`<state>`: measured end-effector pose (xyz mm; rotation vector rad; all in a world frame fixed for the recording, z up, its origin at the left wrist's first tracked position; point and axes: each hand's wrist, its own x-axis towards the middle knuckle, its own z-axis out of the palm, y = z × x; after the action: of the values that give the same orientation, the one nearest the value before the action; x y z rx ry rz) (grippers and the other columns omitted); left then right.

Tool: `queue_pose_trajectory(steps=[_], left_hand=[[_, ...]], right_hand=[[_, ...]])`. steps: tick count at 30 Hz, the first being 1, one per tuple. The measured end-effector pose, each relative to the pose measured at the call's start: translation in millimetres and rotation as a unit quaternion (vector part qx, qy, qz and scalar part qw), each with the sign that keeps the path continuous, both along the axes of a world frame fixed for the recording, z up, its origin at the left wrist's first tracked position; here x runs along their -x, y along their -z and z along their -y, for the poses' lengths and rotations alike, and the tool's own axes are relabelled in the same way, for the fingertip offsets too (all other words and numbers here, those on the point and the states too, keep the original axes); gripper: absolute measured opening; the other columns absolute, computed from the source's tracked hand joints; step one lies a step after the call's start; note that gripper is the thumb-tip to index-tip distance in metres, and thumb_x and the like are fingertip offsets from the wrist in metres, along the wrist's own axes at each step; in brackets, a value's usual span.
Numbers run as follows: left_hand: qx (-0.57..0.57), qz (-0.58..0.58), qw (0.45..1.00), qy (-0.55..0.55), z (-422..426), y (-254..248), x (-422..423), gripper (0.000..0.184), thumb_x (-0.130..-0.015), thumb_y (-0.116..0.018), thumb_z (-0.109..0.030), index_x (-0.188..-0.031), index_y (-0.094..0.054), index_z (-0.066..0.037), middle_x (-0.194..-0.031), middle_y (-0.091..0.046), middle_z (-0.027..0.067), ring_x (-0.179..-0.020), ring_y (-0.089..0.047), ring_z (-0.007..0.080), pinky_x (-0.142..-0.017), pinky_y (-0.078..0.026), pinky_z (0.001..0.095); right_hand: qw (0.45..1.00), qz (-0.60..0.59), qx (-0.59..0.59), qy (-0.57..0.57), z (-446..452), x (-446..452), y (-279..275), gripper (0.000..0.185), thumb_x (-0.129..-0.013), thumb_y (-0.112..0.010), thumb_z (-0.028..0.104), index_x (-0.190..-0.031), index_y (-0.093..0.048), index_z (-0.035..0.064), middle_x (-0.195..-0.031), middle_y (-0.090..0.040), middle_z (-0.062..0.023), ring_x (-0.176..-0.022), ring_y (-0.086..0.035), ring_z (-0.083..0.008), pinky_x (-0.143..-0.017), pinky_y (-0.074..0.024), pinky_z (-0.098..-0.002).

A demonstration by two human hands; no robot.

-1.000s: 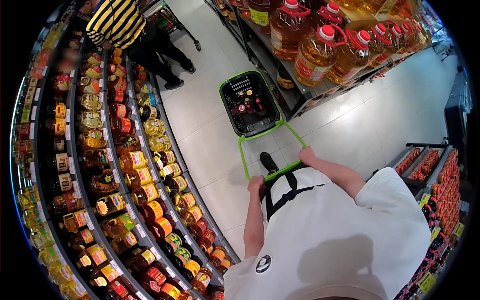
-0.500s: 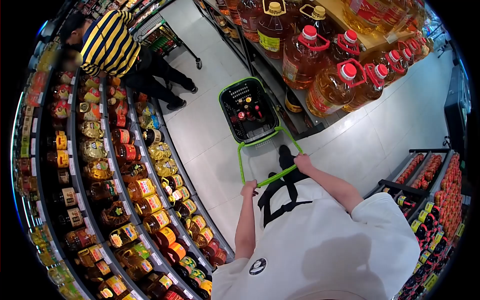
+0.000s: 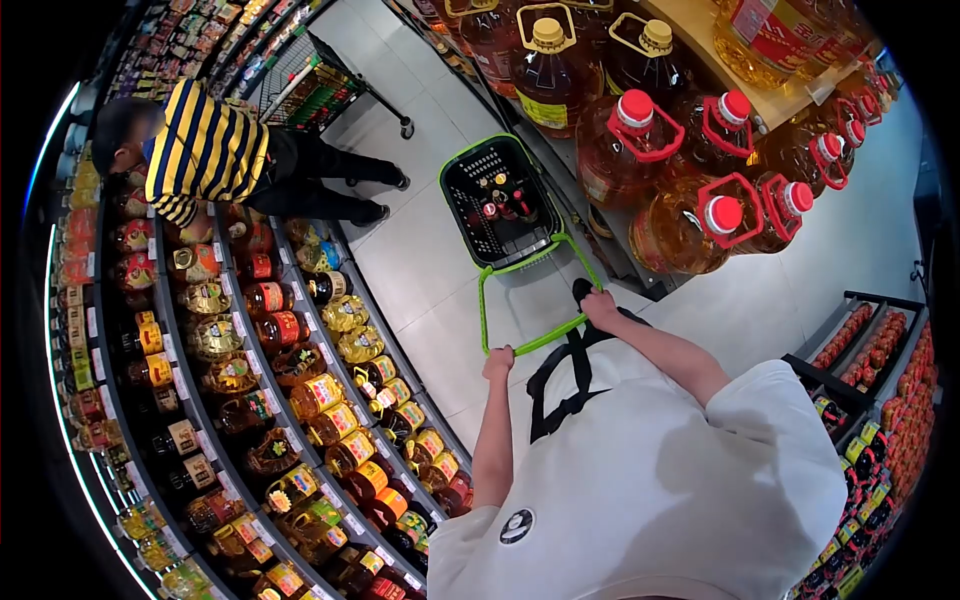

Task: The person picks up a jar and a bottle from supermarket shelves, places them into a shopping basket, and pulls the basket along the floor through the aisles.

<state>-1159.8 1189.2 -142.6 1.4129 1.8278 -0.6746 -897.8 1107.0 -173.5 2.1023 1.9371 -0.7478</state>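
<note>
Green handle (image 3: 550, 336) is extending from the near end of the black basket (image 3: 520, 242), which is standing on pale floor tiles (image 3: 425, 285). Left hand (image 3: 498, 362) is grasping the handle's near-left corner, fingers wrapping the bar; right hand (image 3: 600, 308) is clenching around its right corner. Several dark bottles (image 3: 508, 203) are sitting together inside the basket. Large amber jugs (image 3: 680, 235) are standing right of the basket, red and yellow caps showing. Curved shelves (image 3: 325, 455) of bottled goods are running left of the basket. Another person (image 3: 212, 150), striped shirt, is standing ahead-left of the basket, near a cart (image 3: 312, 88).
</note>
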Motion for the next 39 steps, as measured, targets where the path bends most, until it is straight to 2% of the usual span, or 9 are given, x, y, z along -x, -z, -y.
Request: queue_pose_trajectory(steps=[5, 10, 28, 33, 34, 35, 37, 38, 39], left_hand=[[-0.031, 0.000, 0.999, -0.008, -21, 17, -13, 0.045, -0.076, -0.038, -0.039, -0.105, -0.058, -0.012, -0.108, -0.054, 0.0212, -0.100, -0.053, 0.0341, -0.087, -0.039, 0.0439], [-0.032, 0.038, 0.996, 0.069, -22, 68, -27, 0.053, -0.077, -0.036, -0.040, -0.111, -0.051, -0.002, -0.113, -0.046, 0.0281, -0.110, -0.039, 0.0418, -0.091, -0.036, 0.0469], [0.012, 0.066, 0.997, 0.030, -15, 97, -45, 0.061, -0.077, -0.042, -0.047, -0.113, -0.049, 0.002, -0.114, -0.045, 0.0300, -0.109, -0.045, 0.0397, -0.092, -0.036, 0.0423], [-0.017, 0.044, 0.999, 0.025, -37, 67, -52, 0.060, -0.078, -0.041, -0.046, -0.113, -0.048, 0.004, -0.114, -0.045, 0.0297, -0.106, -0.047, 0.0390, -0.091, -0.038, 0.0419], [-0.039, 0.047, 0.998, 0.024, -47, 61, -55, 0.060, -0.079, -0.040, -0.045, -0.113, -0.048, 0.003, -0.113, -0.046, 0.0299, -0.105, -0.047, 0.0392, -0.090, -0.038, 0.0423], [-0.032, 0.047, 0.998, 0.008, -59, 54, -57, 0.060, -0.078, -0.041, -0.045, -0.114, -0.048, 0.003, -0.115, -0.046, 0.0296, -0.106, -0.047, 0.0394, -0.091, -0.038, 0.0431], [0.035, 0.061, 0.996, 0.049, -74, 84, -47, 0.061, -0.078, -0.041, -0.045, -0.114, -0.049, 0.003, -0.115, -0.046, 0.0284, -0.108, -0.046, 0.0389, -0.092, -0.037, 0.0428], [0.106, 0.071, 0.988, 0.088, -92, 110, -34, 0.061, -0.077, -0.042, -0.045, -0.115, -0.049, 0.003, -0.116, -0.047, 0.0272, -0.109, -0.045, 0.0385, -0.093, -0.037, 0.0425], [0.129, 0.114, 0.978, 0.119, -95, 139, -24, 0.062, -0.077, -0.041, -0.046, -0.115, -0.049, 0.002, -0.116, -0.048, 0.0243, -0.111, -0.045, 0.0370, -0.094, -0.036, 0.0408]], right_hand=[[0.997, 0.030, -0.069, 0.032, -22, -16, 14, 0.010, -0.065, -0.058, 0.010, -0.071, -0.066, 0.0113, -0.074, -0.062, -0.0055, -0.088, -0.055, -0.0209, -0.068, -0.0442, -0.0356], [0.990, 0.080, -0.109, 0.045, -32, -39, 19, 0.011, -0.068, -0.055, 0.009, -0.066, -0.066, 0.0109, -0.070, -0.061, -0.0064, -0.079, -0.059, -0.0208, -0.067, -0.0440, -0.0349], [0.984, 0.160, -0.063, 0.036, -40, -60, 34, 0.015, -0.072, -0.052, 0.009, -0.072, -0.067, 0.0136, -0.077, -0.062, -0.0068, -0.085, -0.057, -0.0202, -0.076, -0.0401, -0.0345], [0.971, 0.220, -0.082, 0.044, -43, -57, 94, 0.018, -0.077, -0.047, 0.010, -0.072, -0.064, 0.0132, -0.073, -0.059, -0.0072, -0.082, -0.056, -0.0204, -0.075, -0.0404, -0.0342], [0.971, 0.219, -0.080, 0.044, -49, -52, 83, 0.018, -0.077, -0.047, 0.010, -0.072, -0.064, 0.0132, -0.073, -0.059, -0.0072, -0.082, -0.056, -0.0204, -0.075, -0.0404, -0.0342], [0.975, 0.080, -0.178, 0.105, -57, -54, 88, 0.017, -0.080, -0.043, 0.011, -0.075, -0.060, 0.0121, -0.069, -0.057, -0.0075, -0.077, -0.055, -0.0206, -0.071, -0.0412, -0.0328], [0.887, -0.199, -0.357, 0.213, -69, -59, 103, 0.018, -0.087, -0.035, 0.013, -0.082, -0.052, 0.0098, -0.062, -0.051, -0.0081, -0.069, -0.054, -0.0209, -0.064, -0.0426, -0.0299], [0.887, -0.194, -0.359, 0.216, -84, -58, 111, 0.018, -0.087, -0.035, 0.013, -0.082, -0.052, 0.0098, -0.062, -0.051, -0.0081, -0.069, -0.054, -0.0209, -0.064, -0.0426, -0.0299], [0.957, -0.034, -0.228, 0.177, -83, -55, 118, 0.017, -0.080, -0.043, 0.012, -0.082, -0.059, 0.0092, -0.079, -0.056, -0.0079, -0.083, -0.054, -0.0192, -0.078, -0.0384, -0.0352]])
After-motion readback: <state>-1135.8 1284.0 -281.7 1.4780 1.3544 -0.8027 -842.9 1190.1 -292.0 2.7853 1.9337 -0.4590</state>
